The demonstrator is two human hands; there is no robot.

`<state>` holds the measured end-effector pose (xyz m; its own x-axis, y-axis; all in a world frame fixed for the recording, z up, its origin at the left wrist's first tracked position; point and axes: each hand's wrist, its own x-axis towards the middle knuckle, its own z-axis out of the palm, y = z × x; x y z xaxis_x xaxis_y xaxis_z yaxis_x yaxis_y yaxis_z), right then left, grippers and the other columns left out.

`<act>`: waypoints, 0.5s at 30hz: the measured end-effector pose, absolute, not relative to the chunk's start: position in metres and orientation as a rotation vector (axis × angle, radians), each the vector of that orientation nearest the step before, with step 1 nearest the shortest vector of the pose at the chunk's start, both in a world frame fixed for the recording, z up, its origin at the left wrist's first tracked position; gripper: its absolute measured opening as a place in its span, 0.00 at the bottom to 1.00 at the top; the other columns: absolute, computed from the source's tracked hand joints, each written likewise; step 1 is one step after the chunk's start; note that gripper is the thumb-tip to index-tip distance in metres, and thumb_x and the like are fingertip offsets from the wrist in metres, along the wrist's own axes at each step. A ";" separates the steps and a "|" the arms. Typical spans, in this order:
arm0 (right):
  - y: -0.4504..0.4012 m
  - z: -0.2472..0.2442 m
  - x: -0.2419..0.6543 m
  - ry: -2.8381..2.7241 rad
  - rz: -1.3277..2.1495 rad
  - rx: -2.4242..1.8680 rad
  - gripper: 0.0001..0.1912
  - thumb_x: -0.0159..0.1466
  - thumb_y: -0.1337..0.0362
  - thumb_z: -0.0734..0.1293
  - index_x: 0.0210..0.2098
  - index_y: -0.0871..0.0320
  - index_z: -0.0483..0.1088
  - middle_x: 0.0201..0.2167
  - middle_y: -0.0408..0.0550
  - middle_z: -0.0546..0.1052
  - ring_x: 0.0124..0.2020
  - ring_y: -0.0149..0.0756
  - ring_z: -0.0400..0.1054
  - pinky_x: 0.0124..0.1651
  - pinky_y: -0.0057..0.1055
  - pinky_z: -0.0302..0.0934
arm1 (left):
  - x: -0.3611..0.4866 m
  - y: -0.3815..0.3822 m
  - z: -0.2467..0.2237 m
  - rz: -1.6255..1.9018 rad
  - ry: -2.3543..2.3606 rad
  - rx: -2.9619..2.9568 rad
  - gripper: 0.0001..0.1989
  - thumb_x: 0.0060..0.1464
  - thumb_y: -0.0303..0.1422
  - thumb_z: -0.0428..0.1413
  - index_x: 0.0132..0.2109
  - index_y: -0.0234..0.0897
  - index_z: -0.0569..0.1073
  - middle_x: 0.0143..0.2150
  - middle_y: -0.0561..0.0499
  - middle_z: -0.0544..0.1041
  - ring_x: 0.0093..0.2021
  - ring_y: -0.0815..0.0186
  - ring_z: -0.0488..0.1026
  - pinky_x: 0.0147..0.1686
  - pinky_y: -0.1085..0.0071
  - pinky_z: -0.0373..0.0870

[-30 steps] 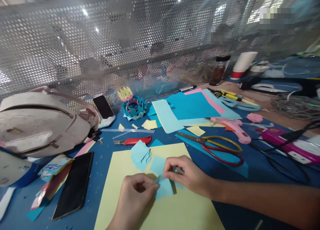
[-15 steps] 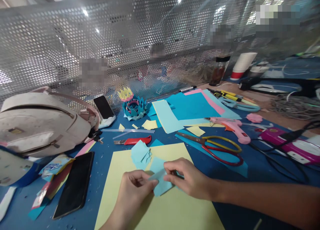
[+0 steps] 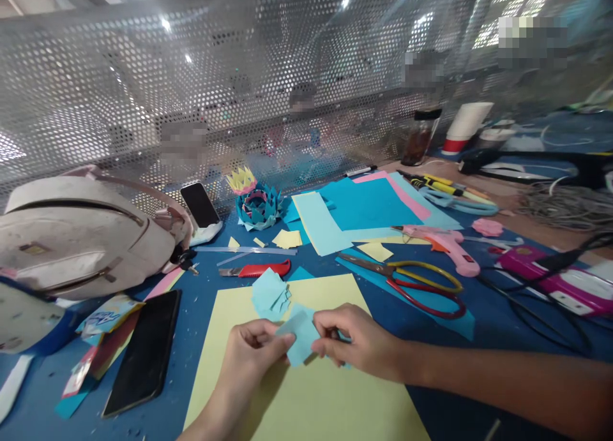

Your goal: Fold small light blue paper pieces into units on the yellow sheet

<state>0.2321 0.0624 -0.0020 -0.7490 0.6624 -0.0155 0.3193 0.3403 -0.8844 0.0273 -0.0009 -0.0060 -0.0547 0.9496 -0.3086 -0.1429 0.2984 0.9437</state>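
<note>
A small light blue paper piece [image 3: 301,334] is held above the large yellow sheet [image 3: 335,396]. My left hand [image 3: 256,348] pinches its left side between thumb and fingers. On its right side my right hand [image 3: 354,339] has its fingers pressed together, gripping the paper; a bit more blue paper shows beneath those fingers. Just beyond the hands, a fanned stack of light blue pieces [image 3: 271,294] lies on the top part of the yellow sheet.
Beyond the sheet lie a red cutter [image 3: 264,269], scissors [image 3: 421,281], a pink glue gun [image 3: 443,240] and coloured paper [image 3: 378,201]. A paper flower [image 3: 258,206] stands farther back. Left are a phone [image 3: 143,351] and a backpack [image 3: 76,237]. A purple power strip [image 3: 555,278] is right.
The paper between my hands has turned and lifted slightly, showing more of its face. My left hand has moved a little left and up, while my right hand has barely shifted.
</note>
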 end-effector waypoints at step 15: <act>0.062 0.001 0.235 -2.368 1.265 -0.699 0.27 0.69 0.54 0.58 0.17 0.59 0.57 0.14 0.40 0.62 0.17 0.25 0.53 0.24 0.24 0.45 | 0.031 -0.001 -0.007 0.853 1.328 1.087 0.11 0.39 0.34 0.68 0.20 0.32 0.76 0.18 0.51 0.73 0.19 0.72 0.62 0.21 0.75 0.55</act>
<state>0.2348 0.0622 0.0014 -0.8106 0.5794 0.0845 0.2518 0.4752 -0.8431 0.0312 -0.0012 -0.0069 0.0922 0.9449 -0.3140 0.1075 0.3041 0.9466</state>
